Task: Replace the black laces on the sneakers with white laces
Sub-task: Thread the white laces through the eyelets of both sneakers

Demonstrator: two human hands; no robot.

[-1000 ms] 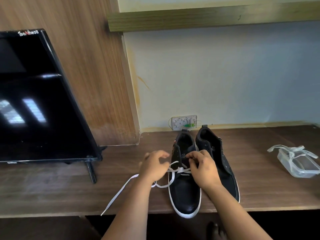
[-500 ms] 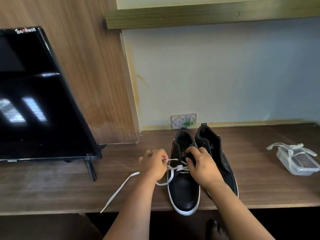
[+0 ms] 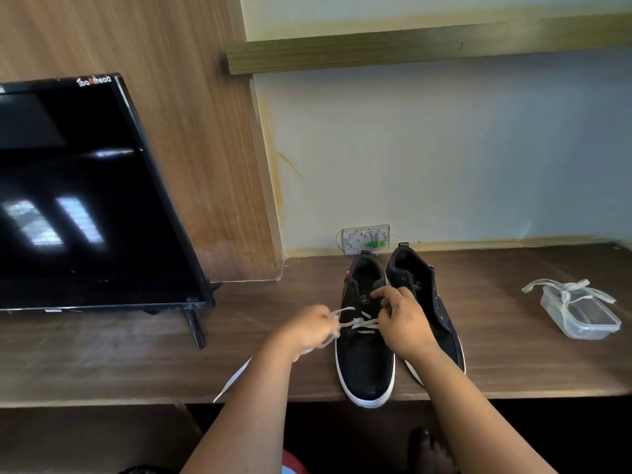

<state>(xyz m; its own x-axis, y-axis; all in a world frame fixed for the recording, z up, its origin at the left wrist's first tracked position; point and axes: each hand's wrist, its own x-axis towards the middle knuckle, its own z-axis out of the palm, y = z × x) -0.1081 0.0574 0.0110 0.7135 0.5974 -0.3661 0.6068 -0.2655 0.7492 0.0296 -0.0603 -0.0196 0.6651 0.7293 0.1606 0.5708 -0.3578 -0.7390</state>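
Two sneakers (image 3: pixel 367 354) sit side by side on the desk (image 3: pixel 136 364), television (image 3: pixel 85 200) far left, a container (image 3: pixel 581 316) right, wall socket (image 3: pixel 367 239) behind.

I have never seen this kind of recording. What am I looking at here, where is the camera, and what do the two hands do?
There is no machine here. A person wears one wide-angle camera on the head, so you look forward and down along their own arms. On the wooden desk stand two black sneakers with white soles. The left sneaker has a white lace threaded through its lower eyelets; the right sneaker shows no lace. The left hand, blurred, holds one part of that lace, whose loose end lies over the desk's front edge. The right hand has its fingers at the eyelets. At the far right lies a clear plastic box with another white lace over it. On the left stands a dark screen.
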